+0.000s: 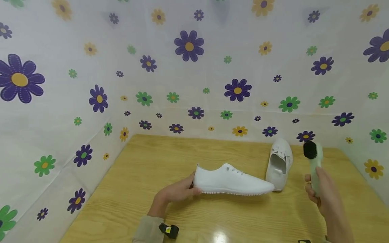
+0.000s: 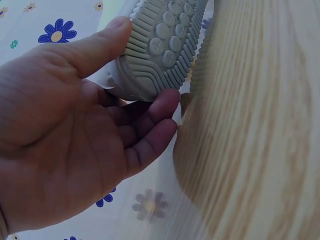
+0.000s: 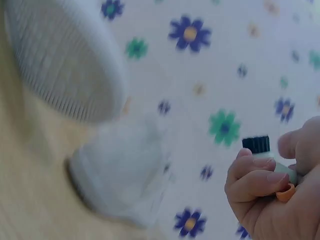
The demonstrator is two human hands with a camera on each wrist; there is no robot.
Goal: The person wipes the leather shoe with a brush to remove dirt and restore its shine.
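A white lace-up shoe [image 1: 234,182] is held by its heel in my left hand [image 1: 179,190], its toe pointing right. In the left wrist view the thumb lies along the edge of the ridged, studded sole [image 2: 167,37], and the fingers curl behind the heel. My right hand [image 1: 325,192] grips the pale green handle of a shoe brush [image 1: 316,168], raised at the right with its dark bristles uppermost. Between the held shoe and the brush, a second white shoe [image 1: 279,165] rests on the table, its opening facing up. An orange bit [image 3: 285,193] shows at the brush handle in the right wrist view.
The wooden table [image 1: 146,158] spreads beneath both hands. White cloth with printed flowers [image 1: 170,77] stands as walls behind it and at both sides. A black wrist strap [image 1: 169,230] sits on the left sleeve.
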